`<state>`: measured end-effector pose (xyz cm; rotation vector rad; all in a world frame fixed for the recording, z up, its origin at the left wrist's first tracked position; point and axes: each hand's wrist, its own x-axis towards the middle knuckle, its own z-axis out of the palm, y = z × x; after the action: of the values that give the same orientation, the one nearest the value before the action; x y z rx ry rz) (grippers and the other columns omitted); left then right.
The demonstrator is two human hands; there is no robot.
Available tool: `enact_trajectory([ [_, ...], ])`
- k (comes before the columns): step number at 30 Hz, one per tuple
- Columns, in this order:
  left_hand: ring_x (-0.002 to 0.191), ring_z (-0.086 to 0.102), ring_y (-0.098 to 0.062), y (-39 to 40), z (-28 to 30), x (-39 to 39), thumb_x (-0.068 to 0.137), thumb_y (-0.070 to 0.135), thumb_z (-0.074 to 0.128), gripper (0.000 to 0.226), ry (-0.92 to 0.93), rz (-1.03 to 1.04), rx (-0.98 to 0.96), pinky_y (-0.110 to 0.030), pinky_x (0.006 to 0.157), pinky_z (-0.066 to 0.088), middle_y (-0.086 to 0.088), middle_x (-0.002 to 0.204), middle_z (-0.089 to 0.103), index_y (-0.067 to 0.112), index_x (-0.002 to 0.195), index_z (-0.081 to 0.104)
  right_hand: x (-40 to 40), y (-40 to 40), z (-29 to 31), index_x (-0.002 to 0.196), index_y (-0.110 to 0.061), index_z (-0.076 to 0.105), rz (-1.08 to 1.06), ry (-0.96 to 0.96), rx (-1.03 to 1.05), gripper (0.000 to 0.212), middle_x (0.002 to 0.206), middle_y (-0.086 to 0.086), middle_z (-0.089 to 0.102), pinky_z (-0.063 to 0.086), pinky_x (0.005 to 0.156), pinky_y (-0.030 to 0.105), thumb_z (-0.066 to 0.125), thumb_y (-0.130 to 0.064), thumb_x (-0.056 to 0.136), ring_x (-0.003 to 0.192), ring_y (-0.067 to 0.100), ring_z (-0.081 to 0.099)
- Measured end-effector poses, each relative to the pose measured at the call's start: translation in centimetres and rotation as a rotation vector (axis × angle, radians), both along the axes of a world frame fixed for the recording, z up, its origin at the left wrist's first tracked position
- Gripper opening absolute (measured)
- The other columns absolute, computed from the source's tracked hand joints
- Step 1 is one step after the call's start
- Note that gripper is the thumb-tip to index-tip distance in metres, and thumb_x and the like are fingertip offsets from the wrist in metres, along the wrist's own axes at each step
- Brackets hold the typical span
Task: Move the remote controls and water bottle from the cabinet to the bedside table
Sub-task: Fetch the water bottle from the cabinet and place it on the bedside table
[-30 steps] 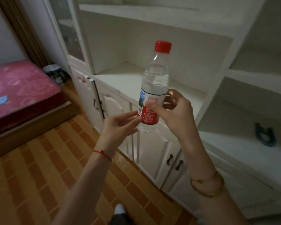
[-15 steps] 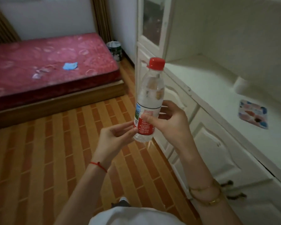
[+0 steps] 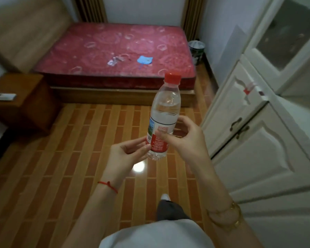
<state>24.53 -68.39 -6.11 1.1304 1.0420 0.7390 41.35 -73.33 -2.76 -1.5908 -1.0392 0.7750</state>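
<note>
Both hands were on the water bottle (image 3: pixel 162 120), upright in mid-air over the floor: right hand (image 3: pixel 184 138) pinched its label, left hand (image 3: pixel 125 156) fingertips touched the base. Bedside table (image 3: pixel 23 97) was far left, cabinet (image 3: pixel 258 133) right.

View swings off the cabinet toward the bed

The cabinet (image 3: pixel 254 140), which filled the frame a second ago, now sits at 3 o'clock; the shelves have gone from sight. The bed (image 3: pixel 115 52) has come round from 9 to 12 o'clock, and the bedside table (image 3: pixel 21 102) has newly appeared at 9 o'clock.
</note>
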Motion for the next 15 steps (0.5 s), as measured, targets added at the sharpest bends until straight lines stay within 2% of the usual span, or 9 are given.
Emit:
enact_trajectory([
  [3, 0.093, 0.074, -0.015, 3.3, -0.8, -1.0, 0.077, 0.008, 0.073, 0.036, 0.009, 0.091, -0.015, -0.024, 0.076, 0.059, -0.006, 0.099, 0.077, 0.01, 0.113, 0.07, -0.6, 4.8, -0.8, 0.117, -0.028, 0.063, 0.089, 0.013, -0.022, 0.054, 0.107, -0.016, 0.07, 0.055, 0.081, 0.018, 0.085, -0.04, 0.069, 0.098, -0.005, 0.064],
  [6, 0.094, 0.073, -0.016, 7.2, -1.4, -1.7, 0.075, 0.01, 0.075, 0.038, 0.027, 0.178, -0.03, -0.025, 0.076, 0.059, -0.006, 0.101, 0.077, 0.009, 0.113, 0.07, -1.1, 10.2, -1.6, 0.115, -0.029, 0.064, 0.169, 0.027, -0.023, 0.051, 0.105, -0.016, 0.07, 0.054, 0.076, 0.012, 0.085, -0.038, 0.069, 0.096, -0.008, 0.064],
  [8, 0.094, 0.073, -0.015, 10.2, -1.7, -1.9, 0.076, 0.009, 0.074, 0.036, 0.027, 0.236, -0.03, -0.025, 0.076, 0.059, -0.004, 0.1, 0.077, 0.01, 0.113, 0.071, -1.3, 14.1, -1.9, 0.115, -0.027, 0.064, 0.22, 0.039, -0.022, 0.051, 0.105, -0.015, 0.071, 0.054, 0.075, 0.014, 0.086, -0.037, 0.069, 0.095, -0.006, 0.065],
  [13, 0.098, 0.072, -0.016, 19.1, -1.0, -2.1, 0.067, 0.022, 0.076, 0.046, 0.053, 0.367, -0.017, -0.036, 0.086, 0.058, -0.003, 0.103, 0.076, 0.013, 0.112, 0.072, -1.4, 25.2, -1.3, 0.114, -0.028, 0.065, 0.349, 0.044, -0.022, 0.051, 0.106, -0.014, 0.072, 0.056, 0.08, 0.021, 0.086, -0.04, 0.069, 0.097, -0.003, 0.066],
  [15, 0.1, 0.072, -0.017, 22.7, -0.5, -2.0, 0.067, 0.024, 0.076, 0.047, 0.064, 0.421, 0.003, -0.04, 0.09, 0.057, -0.003, 0.104, 0.076, 0.013, 0.112, 0.072, -1.4, 29.7, -0.8, 0.112, -0.028, 0.066, 0.398, 0.042, -0.016, 0.049, 0.103, -0.014, 0.072, 0.055, 0.076, 0.017, 0.087, -0.037, 0.069, 0.094, -0.005, 0.066],
])
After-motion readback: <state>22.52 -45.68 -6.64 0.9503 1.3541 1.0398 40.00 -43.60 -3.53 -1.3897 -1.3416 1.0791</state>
